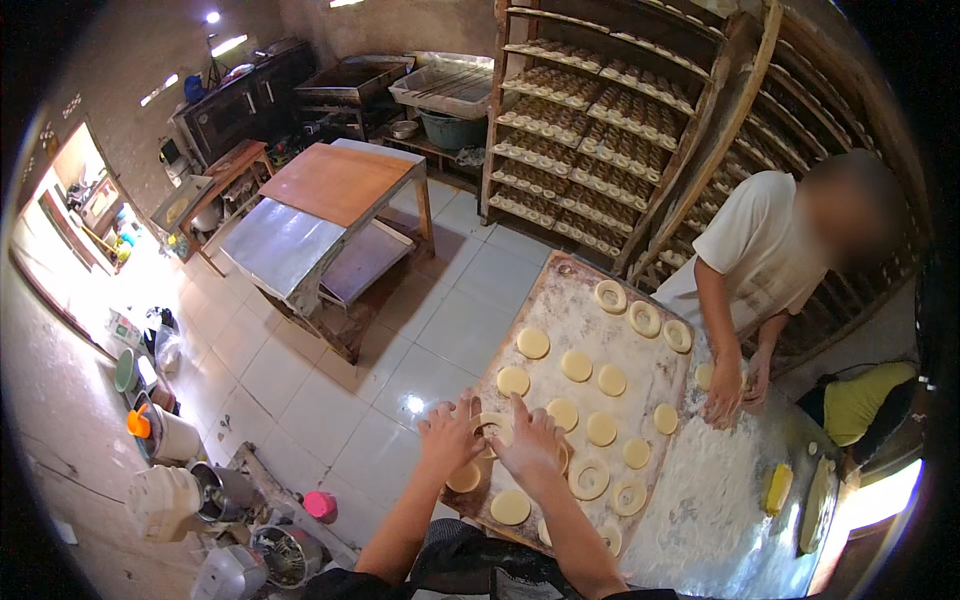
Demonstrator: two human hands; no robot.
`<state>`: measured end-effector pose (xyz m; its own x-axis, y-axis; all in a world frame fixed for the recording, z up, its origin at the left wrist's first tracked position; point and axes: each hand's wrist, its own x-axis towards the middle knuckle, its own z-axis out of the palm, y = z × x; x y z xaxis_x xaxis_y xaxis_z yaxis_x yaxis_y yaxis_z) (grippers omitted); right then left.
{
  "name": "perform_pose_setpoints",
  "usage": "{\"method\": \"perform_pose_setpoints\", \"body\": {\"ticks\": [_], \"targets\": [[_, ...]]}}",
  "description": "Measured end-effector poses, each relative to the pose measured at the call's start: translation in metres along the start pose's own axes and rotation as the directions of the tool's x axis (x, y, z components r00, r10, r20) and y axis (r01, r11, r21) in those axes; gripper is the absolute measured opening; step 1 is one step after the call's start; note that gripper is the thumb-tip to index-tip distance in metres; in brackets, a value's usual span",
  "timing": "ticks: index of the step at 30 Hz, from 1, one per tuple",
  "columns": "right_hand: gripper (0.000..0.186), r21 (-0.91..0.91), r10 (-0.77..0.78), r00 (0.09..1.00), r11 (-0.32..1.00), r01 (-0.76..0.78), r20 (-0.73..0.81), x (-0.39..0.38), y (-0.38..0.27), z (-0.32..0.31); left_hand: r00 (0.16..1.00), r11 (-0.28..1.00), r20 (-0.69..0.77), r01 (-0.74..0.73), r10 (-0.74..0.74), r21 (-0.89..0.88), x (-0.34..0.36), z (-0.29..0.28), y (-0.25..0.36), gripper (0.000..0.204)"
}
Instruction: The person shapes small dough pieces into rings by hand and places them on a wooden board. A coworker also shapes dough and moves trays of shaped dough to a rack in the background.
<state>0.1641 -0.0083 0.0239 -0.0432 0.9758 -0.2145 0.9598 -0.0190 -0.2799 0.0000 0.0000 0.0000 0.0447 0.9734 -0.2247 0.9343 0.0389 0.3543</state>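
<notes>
Since the dough ring (504, 434) lies between your left hand (450, 436) and right hand (532, 446), neither looks nearer; your fingers spread at its sides, any pinch unclear.

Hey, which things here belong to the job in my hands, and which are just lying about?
Seems part of the job:
- dough ring at your left hand and right hand
- flat dough rounds
- floury board

Seems just lying about:
- pink container
- white bucket
- white jug
</notes>
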Motion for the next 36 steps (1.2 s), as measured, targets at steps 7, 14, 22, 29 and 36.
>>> {"method": "perform_pose_setpoints", "body": {"ticks": [7, 14, 22, 29, 36], "targets": [[0.042, -0.063, -0.119, 0.984, 0.99, 0.128, 0.135, -0.1, 0.034, 0.008, 0.977, 0.992, -0.204, -0.077, 0.056, -0.095, -0.071, 0.009, -0.02, 0.053], [0.029, 0.241, -0.448, 0.845, 0.89, 0.388, 0.293, -0.097, 0.028, 0.033, 0.972, 0.954, -0.087, -0.231, 0.218, -0.19, -0.086, 0.026, -0.008, 0.024], [0.054, 0.723, 0.077, 0.892, 0.557, -0.409, 0.446, -0.172, 0.212, -0.045, 0.891, 0.771, 0.059, -0.355, 0.45, -0.528, -0.099, 0.023, 0.128, 0.03], [0.041, 0.5, 0.576, 0.809, 0.738, -0.453, -0.117, -0.263, 0.397, -0.033, 0.414, 0.457, 0.223, -0.646, 0.883, -0.611, -0.105, 0.151, 0.33, 0.041], [0.029, 0.264, 0.495, 0.821, 0.864, -0.429, -0.284, -0.284, 0.431, -0.02, 0.667, 0.667, 0.103, -0.697, 0.738, -0.264, -0.145, 0.194, 0.371, 0.037]]}}
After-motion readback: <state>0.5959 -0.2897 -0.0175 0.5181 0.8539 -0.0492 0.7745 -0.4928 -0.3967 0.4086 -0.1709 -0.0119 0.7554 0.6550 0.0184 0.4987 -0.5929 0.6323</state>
